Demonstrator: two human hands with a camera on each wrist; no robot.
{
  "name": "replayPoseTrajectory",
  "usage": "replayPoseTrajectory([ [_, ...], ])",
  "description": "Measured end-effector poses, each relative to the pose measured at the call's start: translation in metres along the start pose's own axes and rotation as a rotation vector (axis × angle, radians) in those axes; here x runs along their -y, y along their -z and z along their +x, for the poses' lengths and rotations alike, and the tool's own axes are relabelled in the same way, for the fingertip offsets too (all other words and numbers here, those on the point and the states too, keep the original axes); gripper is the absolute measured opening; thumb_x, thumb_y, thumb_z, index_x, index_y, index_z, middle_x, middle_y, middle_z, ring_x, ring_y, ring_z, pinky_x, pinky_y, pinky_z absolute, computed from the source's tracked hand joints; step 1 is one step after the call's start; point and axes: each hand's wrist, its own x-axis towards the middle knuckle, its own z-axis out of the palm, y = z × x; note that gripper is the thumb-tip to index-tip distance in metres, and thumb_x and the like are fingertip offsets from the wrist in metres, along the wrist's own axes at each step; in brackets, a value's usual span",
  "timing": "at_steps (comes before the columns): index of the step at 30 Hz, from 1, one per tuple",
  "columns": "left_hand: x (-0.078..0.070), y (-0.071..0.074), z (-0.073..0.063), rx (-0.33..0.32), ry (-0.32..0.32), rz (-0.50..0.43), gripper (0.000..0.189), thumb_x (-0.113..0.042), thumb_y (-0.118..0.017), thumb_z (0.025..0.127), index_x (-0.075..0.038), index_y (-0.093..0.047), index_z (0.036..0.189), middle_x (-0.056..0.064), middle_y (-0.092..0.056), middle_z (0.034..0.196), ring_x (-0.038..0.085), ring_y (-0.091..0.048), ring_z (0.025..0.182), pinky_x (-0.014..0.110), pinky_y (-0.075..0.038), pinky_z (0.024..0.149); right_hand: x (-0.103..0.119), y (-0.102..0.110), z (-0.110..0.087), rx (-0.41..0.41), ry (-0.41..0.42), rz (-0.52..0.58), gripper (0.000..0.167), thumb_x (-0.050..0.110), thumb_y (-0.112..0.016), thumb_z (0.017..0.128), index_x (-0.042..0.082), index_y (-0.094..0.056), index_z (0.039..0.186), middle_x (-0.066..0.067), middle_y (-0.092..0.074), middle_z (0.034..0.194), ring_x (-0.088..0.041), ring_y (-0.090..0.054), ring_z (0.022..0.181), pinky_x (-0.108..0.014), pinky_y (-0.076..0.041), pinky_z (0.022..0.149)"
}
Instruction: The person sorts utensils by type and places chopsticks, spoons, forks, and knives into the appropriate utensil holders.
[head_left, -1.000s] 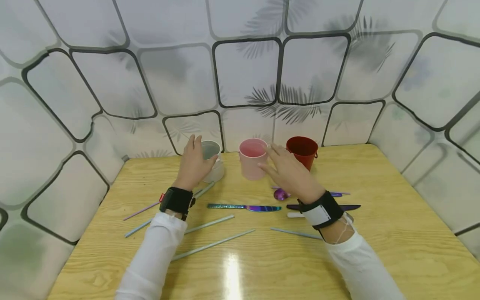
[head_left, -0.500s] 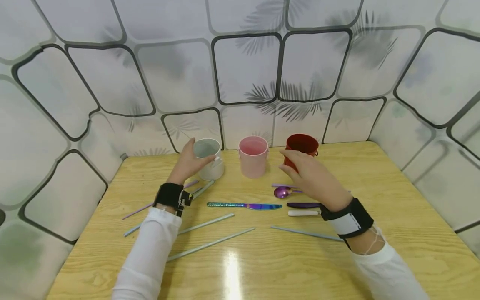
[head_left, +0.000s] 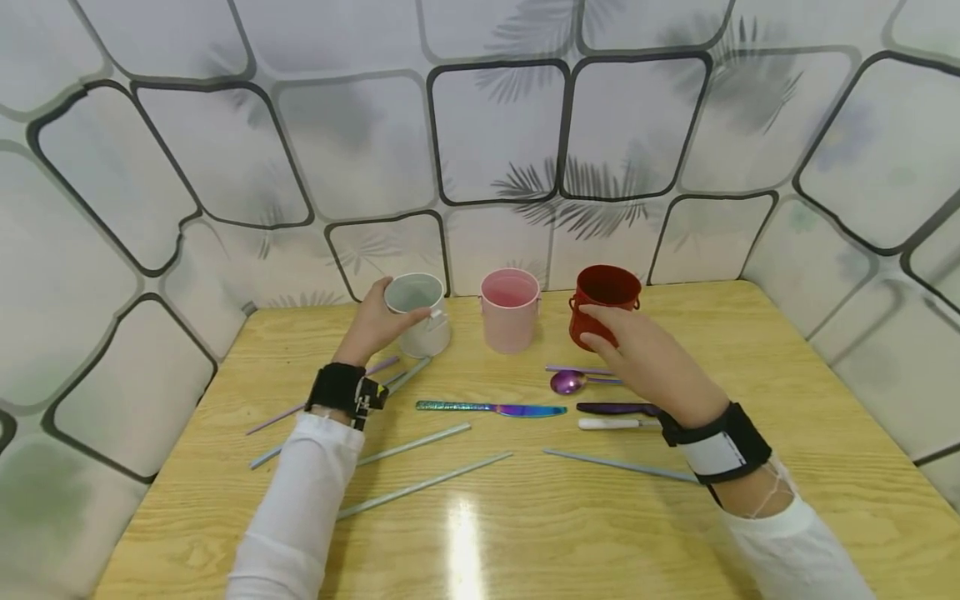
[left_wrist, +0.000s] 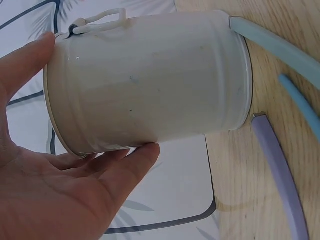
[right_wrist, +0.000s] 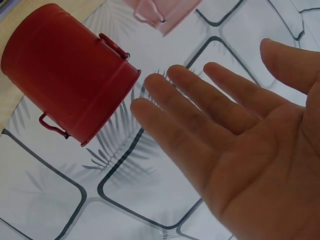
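Observation:
My left hand (head_left: 375, 325) grips a small white metal bucket (left_wrist: 145, 80) near its rim, thumb on one side and fingers on the other. The bucket stands upright at the back left of the table. My right hand (head_left: 648, 354) is in front of a red bucket (head_left: 585, 325) at the back right. In the right wrist view its fingers (right_wrist: 185, 112) are extended, apart from the red bucket, holding nothing. Between these two stands a pink bucket (head_left: 508, 321), which neither hand touches.
A rainbow-coloured knife (head_left: 491, 409) lies mid-table. To its right are a purple spoon (head_left: 567, 382), a dark-handled utensil (head_left: 611, 408), a white-handled one (head_left: 611, 424) and a blue stick (head_left: 618, 465). Pale green sticks (head_left: 423, 485) and purple ones (left_wrist: 281, 170) lie left. A patterned backdrop (head_left: 495, 133) encloses the table.
My left hand has lowered onto the white bucket and taken hold of it. The right hand has moved right, from beside the pink bucket to in front of the red one.

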Motion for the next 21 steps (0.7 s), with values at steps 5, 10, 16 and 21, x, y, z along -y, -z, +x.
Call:
replayPoseTrajectory([
  [5, 0.000, -0.001, -0.001, 0.018, 0.020, -0.073, 0.095, -0.032, -0.075, 0.095, 0.006, -0.016, 0.159, 0.032, -0.038, 0.152, 0.045, -0.045, 0.137, 0.054, -0.042, 0.111, -0.002, 0.000, -0.001, 0.003, -0.002, -0.002, 0.047, 0.018, -0.062, 0.105, 0.000, -0.053, 0.147, -0.024, -0.061, 0.138, -0.041, -0.061, 0.123, -0.060, -0.046, 0.105],
  [10, 0.000, -0.004, -0.004, 0.018, 0.039, -0.158, 0.089, -0.028, -0.075, 0.096, 0.008, -0.019, 0.156, 0.032, -0.039, 0.150, 0.044, -0.045, 0.137, 0.052, -0.040, 0.112, -0.010, -0.009, 0.000, -0.002, 0.037, -0.049, 0.046, 0.013, -0.071, 0.098, -0.002, -0.059, 0.140, -0.024, -0.066, 0.131, -0.040, -0.065, 0.116, -0.058, -0.050, 0.101],
  [16, 0.001, -0.005, -0.006, 0.007, 0.058, -0.179, 0.090, -0.029, -0.075, 0.095, 0.006, -0.019, 0.157, 0.031, -0.039, 0.151, 0.043, -0.044, 0.137, 0.053, -0.040, 0.113, -0.020, -0.023, 0.001, 0.015, 0.045, -0.091, 0.032, 0.007, -0.078, 0.091, -0.002, -0.072, 0.121, -0.017, -0.074, 0.112, -0.034, -0.069, 0.101, -0.053, -0.056, 0.092],
  [21, 0.000, -0.005, -0.008, -0.004, 0.062, -0.182, 0.090, -0.029, -0.075, 0.095, 0.004, -0.019, 0.157, 0.030, -0.040, 0.150, 0.042, -0.045, 0.137, 0.053, -0.040, 0.113, -0.029, -0.032, 0.003, 0.088, 0.020, -0.092, 0.023, 0.004, -0.079, 0.089, -0.003, -0.076, 0.111, -0.014, -0.075, 0.101, -0.031, -0.068, 0.092, -0.049, -0.058, 0.083],
])
